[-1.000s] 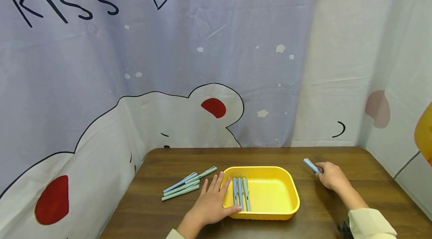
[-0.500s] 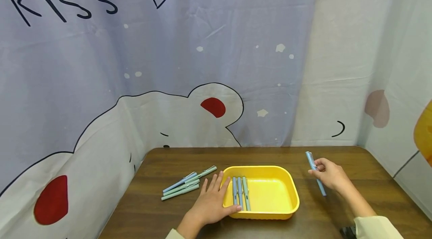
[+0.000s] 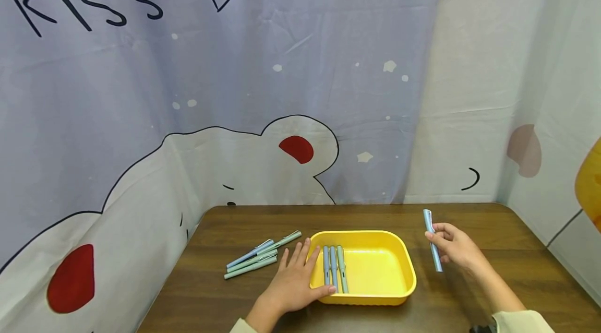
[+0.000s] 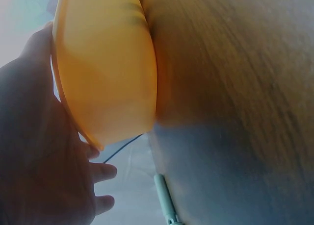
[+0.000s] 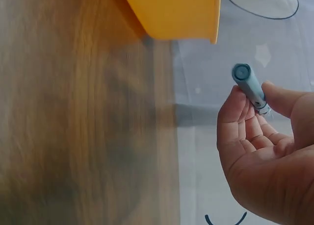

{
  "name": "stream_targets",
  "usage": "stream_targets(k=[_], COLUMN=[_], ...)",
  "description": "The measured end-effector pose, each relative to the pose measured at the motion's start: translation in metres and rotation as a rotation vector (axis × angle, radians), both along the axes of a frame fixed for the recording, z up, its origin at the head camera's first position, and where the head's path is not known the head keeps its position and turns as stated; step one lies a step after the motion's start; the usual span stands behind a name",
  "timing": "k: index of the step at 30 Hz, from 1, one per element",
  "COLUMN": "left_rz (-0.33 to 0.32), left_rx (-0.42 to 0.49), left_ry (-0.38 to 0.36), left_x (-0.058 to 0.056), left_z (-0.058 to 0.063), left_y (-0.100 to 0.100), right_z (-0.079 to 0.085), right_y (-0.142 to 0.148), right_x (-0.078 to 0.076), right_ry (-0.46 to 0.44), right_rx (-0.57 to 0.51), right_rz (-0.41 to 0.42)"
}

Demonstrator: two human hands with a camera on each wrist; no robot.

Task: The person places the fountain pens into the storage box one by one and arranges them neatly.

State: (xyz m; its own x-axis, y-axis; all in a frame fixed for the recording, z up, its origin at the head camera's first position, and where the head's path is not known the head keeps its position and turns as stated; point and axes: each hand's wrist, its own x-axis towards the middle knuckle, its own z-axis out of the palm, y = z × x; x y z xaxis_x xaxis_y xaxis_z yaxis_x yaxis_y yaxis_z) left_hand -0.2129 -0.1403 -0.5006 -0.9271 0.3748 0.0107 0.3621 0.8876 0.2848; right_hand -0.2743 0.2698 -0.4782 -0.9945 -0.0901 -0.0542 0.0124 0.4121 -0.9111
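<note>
My right hand (image 3: 456,247) pinches a light blue pen (image 3: 434,249) between thumb and fingertips, right of the yellow tray (image 3: 366,300). The pen stands nearly in line with my view, its clip at the upper end; in the right wrist view one round pen end (image 5: 241,72) faces the camera. My left hand (image 3: 293,283) rests spread on the tray's left side, thumb over its front rim. Inside the tray, along that side, lie two blue pens (image 3: 334,265) and one green pen (image 3: 343,270) side by side. The left wrist view shows the tray's outer wall (image 4: 108,63) beside my hand.
Left of the tray, several green and blue pens (image 3: 251,266) lie in a loose, overlapping pile on the brown wooden table (image 3: 197,301). A printed curtain (image 3: 357,87) hangs behind the table's back edge and along both sides.
My right hand has raised the blue pen from the table and turned it from slanted to nearly straight, shifting slightly left. My left hand and the tray have stayed put.
</note>
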Motion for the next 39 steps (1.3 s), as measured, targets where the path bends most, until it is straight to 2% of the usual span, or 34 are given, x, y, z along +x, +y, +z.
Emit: stream_targets(k=[7, 17, 39], left_rz=[-0.003, -0.008, 0.007], left_rx=[0.004, 0.011, 0.002], left_ry=[0.006, 0.009, 0.004], left_x=[0.000, -0.002, -0.001], left_z=[0.000, 0.000, -0.003], left_y=[0.000, 0.000, -0.001], right_z=[0.000, 0.001, 0.012], right_y=[-0.011, -0.028, -0.066], right_x=[0.009, 0.017, 0.022], right_ry=[-0.026, -0.073, -0.124], right_rx=[-0.146, -0.269, -0.296], right_rz=[0.046, 0.130, 0.192])
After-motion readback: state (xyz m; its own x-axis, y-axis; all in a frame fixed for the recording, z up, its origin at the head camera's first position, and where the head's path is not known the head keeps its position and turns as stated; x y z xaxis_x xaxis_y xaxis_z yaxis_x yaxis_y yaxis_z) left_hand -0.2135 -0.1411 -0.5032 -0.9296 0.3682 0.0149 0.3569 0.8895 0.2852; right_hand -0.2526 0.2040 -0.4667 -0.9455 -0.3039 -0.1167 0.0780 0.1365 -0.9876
